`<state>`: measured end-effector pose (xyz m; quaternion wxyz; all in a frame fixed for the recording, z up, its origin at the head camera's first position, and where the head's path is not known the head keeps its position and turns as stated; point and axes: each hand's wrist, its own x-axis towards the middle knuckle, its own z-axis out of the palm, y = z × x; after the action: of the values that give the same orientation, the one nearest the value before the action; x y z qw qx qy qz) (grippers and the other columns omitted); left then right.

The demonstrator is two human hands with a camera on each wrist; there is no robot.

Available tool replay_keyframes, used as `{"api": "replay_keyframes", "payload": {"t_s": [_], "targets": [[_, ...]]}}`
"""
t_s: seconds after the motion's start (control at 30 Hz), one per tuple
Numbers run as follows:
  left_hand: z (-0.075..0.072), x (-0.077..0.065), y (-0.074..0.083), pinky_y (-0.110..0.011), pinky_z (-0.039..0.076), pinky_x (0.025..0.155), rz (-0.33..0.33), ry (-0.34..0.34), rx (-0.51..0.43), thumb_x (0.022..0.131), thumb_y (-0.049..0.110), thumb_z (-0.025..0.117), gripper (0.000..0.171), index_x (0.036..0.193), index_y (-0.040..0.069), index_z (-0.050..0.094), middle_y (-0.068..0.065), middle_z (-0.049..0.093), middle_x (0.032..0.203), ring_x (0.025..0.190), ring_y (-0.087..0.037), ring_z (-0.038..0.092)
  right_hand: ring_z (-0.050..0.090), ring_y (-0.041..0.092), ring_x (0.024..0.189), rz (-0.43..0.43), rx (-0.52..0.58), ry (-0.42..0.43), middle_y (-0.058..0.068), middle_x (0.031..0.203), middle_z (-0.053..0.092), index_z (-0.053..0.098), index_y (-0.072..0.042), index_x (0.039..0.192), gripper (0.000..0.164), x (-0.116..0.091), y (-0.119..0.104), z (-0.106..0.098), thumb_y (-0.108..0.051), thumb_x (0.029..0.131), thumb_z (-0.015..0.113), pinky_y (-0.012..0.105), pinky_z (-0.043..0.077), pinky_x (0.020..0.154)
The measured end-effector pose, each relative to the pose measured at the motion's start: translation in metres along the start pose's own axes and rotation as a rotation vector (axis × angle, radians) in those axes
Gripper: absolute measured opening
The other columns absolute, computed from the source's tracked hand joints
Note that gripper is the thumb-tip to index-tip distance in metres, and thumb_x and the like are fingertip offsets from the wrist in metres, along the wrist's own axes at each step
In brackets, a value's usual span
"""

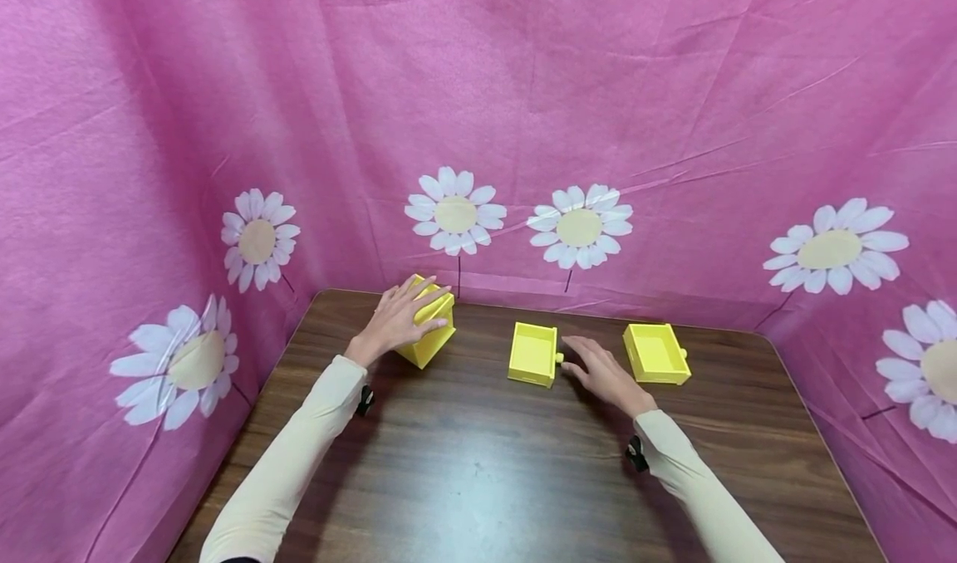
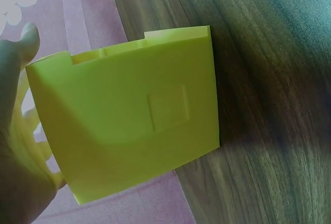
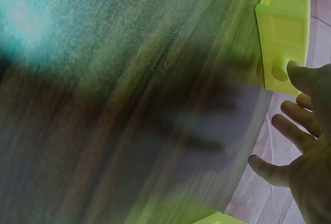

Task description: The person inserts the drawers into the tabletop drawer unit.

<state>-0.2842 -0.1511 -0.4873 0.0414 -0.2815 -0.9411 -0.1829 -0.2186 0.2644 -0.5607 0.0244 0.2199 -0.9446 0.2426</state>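
Observation:
A yellow box-shaped casing (image 1: 428,349) stands at the back left of the table, its plain side filling much of the left wrist view. My left hand (image 1: 396,318) rests over its top with fingers spread and mostly straight. Toward the middle lies a small yellow drawer (image 1: 532,354), open side up, its round knob (image 3: 280,70) pointing right. My right hand (image 1: 601,372) is beside that knob, fingers extended and apart. In the right wrist view its thumb tip (image 3: 294,69) overlaps the knob's edge.
A second yellow drawer (image 1: 658,355) lies right of my right hand, open side up, with its knob on the right. The brown wooden table (image 1: 478,480) ends at a pink cloth (image 1: 523,90) printed with white daisies, which hangs behind and along both sides.

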Motion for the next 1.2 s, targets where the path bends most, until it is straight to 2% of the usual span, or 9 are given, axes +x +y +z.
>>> {"api": "replay_keyframes", "payload": {"t_s": [0.23, 0.53, 0.9, 1.2], "targets": [[0.002, 0.0, -0.002, -0.068, 0.027, 0.117, -0.009, 0.016, 0.004, 0.101, 0.047, 0.063, 0.063, 0.158, 0.024, 0.049, -0.016, 0.035, 0.168, 0.155, -0.046, 0.027, 0.057, 0.045, 0.132, -0.04, -0.028, 0.04, 0.025, 0.141, 0.062, 0.059, 0.004, 0.142, 0.045, -0.001, -0.003, 0.002, -0.01, 0.1, 0.069, 0.068, 0.042, 0.105], [0.004, 0.0, -0.003, -0.065, 0.029, 0.116, -0.017, 0.025, 0.021, 0.103, 0.044, 0.06, 0.052, 0.15, 0.022, 0.059, -0.017, 0.037, 0.167, 0.155, -0.044, 0.029, 0.065, 0.04, 0.121, -0.072, -0.077, 0.081, 0.019, 0.129, 0.07, 0.067, 0.002, 0.132, 0.035, 0.002, -0.005, 0.008, -0.009, 0.099, 0.07, 0.064, 0.047, 0.097], [0.008, 0.001, -0.003, -0.064, 0.032, 0.114, -0.003, 0.043, 0.063, 0.103, 0.039, 0.06, 0.049, 0.149, 0.022, 0.061, -0.016, 0.044, 0.163, 0.154, -0.044, 0.031, 0.069, 0.036, 0.107, -0.138, -0.132, 0.135, 0.016, 0.115, 0.073, 0.071, 0.003, 0.122, 0.026, 0.003, -0.005, 0.016, -0.006, 0.097, 0.071, 0.059, 0.05, 0.087], [0.005, 0.003, -0.002, -0.063, 0.032, 0.114, -0.003, 0.048, 0.082, 0.103, 0.04, 0.059, 0.049, 0.148, 0.023, 0.062, -0.014, 0.045, 0.163, 0.154, -0.042, 0.033, 0.069, 0.033, 0.095, -0.217, -0.142, 0.168, 0.016, 0.103, 0.072, 0.072, 0.006, 0.114, 0.021, 0.008, -0.002, 0.016, -0.002, 0.095, 0.073, 0.053, 0.056, 0.081]]}}
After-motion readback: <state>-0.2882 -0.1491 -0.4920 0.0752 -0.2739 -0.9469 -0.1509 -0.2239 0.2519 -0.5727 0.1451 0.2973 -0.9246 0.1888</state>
